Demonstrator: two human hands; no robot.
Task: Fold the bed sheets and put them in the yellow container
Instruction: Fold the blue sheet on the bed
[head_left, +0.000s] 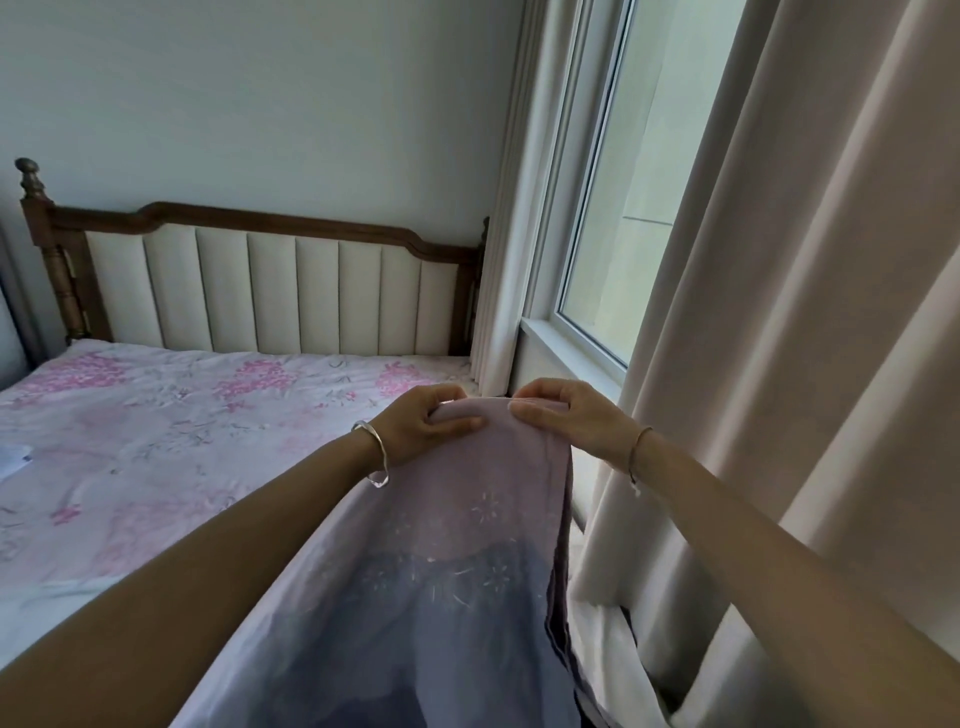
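Evidently the fold is only partly made. The head view, the only one, shows both arms reaching forward and holding a lilac bed sheet (441, 571) up by its top edge, just past the centre of the frame toward 1 o'clock. The left hand (421, 423) grips that edge with its fingers curled over the top and the thumb pressed on the near face. The right hand (566, 415) pinches the same edge just beside it, thumb in front and fingers behind. The two hands sit close together but apart, so the cloth between them bunches into a narrow ridge.

From there the sheet hangs toward 6 o'clock, shading from lilac to a bluer tone with pale flower sprigs. At its right side several layers seem to show, which suggests it is already doubled at least once.

At 9 o'clock lies a bed (156, 441) under a pink floral cover, with its padded headboard (270, 296) at 11 o'clock. A window (608, 208) stands at 1 o'clock and a pale curtain (805, 364) fills 3 o'clock.

No yellow container is in view. I judge that further folds and the stowing itself remain to be done.
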